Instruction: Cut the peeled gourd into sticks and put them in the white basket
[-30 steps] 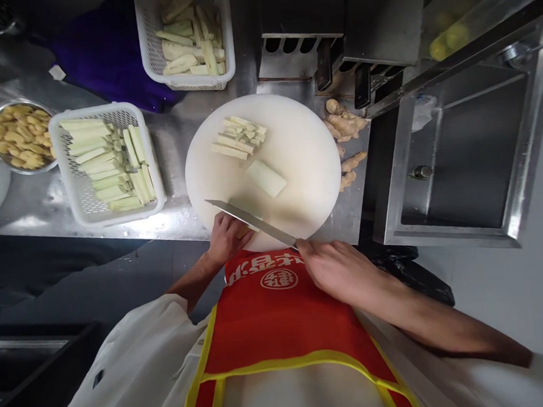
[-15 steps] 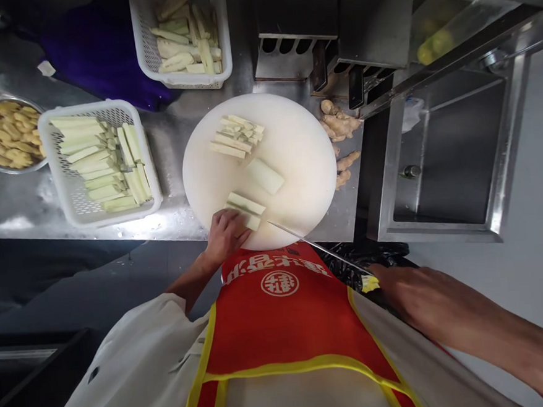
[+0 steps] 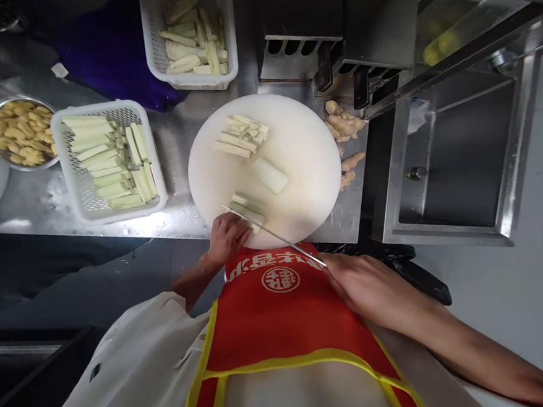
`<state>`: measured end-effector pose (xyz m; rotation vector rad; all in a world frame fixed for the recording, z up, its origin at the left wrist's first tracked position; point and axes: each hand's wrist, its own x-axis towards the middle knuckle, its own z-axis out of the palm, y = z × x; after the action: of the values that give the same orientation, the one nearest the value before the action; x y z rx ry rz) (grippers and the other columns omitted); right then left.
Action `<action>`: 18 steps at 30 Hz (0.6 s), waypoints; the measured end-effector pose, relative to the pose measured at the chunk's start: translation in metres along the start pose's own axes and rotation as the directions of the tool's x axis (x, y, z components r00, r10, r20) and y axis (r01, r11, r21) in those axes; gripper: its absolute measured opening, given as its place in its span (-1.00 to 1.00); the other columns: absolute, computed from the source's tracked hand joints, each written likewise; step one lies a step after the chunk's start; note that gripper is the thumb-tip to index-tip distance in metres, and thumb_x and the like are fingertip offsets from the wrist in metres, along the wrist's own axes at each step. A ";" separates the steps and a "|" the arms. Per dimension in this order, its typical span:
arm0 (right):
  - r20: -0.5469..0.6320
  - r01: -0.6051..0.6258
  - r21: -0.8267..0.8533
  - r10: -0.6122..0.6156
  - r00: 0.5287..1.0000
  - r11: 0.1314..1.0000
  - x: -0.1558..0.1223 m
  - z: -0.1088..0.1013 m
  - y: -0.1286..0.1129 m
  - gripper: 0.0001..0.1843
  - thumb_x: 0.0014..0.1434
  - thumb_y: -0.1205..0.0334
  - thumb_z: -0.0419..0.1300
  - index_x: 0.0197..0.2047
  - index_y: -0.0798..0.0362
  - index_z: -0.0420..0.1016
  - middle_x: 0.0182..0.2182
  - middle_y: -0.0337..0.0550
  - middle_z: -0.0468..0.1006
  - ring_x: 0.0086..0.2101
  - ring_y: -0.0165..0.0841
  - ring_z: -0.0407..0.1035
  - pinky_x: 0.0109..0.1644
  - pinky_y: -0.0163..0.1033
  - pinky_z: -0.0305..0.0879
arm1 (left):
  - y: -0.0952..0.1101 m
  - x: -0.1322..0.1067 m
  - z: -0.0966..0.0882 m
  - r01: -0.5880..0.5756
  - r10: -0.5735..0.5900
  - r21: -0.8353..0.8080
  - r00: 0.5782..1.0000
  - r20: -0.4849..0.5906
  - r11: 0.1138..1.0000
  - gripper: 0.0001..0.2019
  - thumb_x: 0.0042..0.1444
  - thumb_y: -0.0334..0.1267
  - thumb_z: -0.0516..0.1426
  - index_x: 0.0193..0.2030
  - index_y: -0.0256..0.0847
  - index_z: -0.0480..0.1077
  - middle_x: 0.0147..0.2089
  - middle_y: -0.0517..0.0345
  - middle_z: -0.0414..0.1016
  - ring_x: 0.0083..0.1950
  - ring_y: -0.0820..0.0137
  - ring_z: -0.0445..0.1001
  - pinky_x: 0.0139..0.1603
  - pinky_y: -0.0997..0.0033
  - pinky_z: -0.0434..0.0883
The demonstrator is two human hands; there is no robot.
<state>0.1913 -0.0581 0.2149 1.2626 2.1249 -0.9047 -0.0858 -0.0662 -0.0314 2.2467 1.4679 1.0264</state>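
Note:
My right hand (image 3: 351,278) is closed round the handle of a knife (image 3: 283,240), whose long thin blade reaches left across a pale green vegetable piece (image 3: 248,208) near the front edge of the round white cutting board (image 3: 308,139). With curled fingers my left hand (image 3: 228,234) presses on the near left end of that piece, close to the blade. Behind it on the board lie a thick uncut pale green block (image 3: 270,175) and a small pile of cut sticks (image 3: 241,136).
Left of the board stands a white basket (image 3: 65,174) of pale green sticks, beside a metal bowl of peeled ginger (image 3: 22,134). A second basket (image 3: 149,57) is at the back. Ginger roots (image 3: 345,127) lie on the right, before a sink (image 3: 454,153).
My right hand has brought the knife left, so its blade now lies over the vegetable piece. My left hand stays on the piece. The whole view has shifted slightly.

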 end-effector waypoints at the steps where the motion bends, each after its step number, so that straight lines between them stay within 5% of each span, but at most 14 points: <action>1: 0.033 0.000 -0.021 0.000 0.999 1.000 0.004 0.000 -0.003 -0.67 0.31 0.47 -0.01 0.00 0.08 0.50 -0.25 -0.08 0.65 -0.27 -0.27 0.57 -0.26 -0.25 0.30 | 0.000 0.000 0.001 -0.009 0.009 -0.001 1.000 -0.010 1.000 -0.85 0.23 -0.22 0.26 -0.08 -0.14 0.53 -0.03 -0.07 0.49 0.09 0.15 0.42 0.07 0.11 0.40; 13: 0.055 0.017 -0.116 -0.011 0.998 0.993 0.058 -0.009 -0.028 -0.69 0.32 0.49 -0.08 -0.05 0.14 0.44 -0.26 0.02 0.65 -0.27 -0.19 0.59 -0.32 -0.21 0.18 | -0.003 -0.002 0.002 0.033 -0.032 -0.025 0.998 0.045 0.999 -0.87 0.24 -0.21 0.24 -0.11 -0.14 0.55 -0.09 -0.06 0.49 0.05 0.15 0.43 0.08 0.09 0.39; 18: 0.138 -0.035 -0.047 0.041 0.990 0.998 0.017 -0.004 0.003 -0.68 0.21 0.53 0.01 -0.07 0.09 0.48 -0.25 -0.03 0.66 -0.25 -0.24 0.58 -0.26 -0.25 0.22 | -0.003 -0.003 0.002 0.033 -0.033 -0.026 0.999 -0.017 0.999 -0.78 0.22 -0.19 0.27 0.00 -0.08 0.49 0.01 -0.02 0.47 0.07 0.19 0.45 0.06 0.11 0.43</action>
<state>0.1856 -0.0444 0.2045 1.1792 1.9953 -0.8968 -0.0868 -0.0670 -0.0354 2.1940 1.4857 1.0510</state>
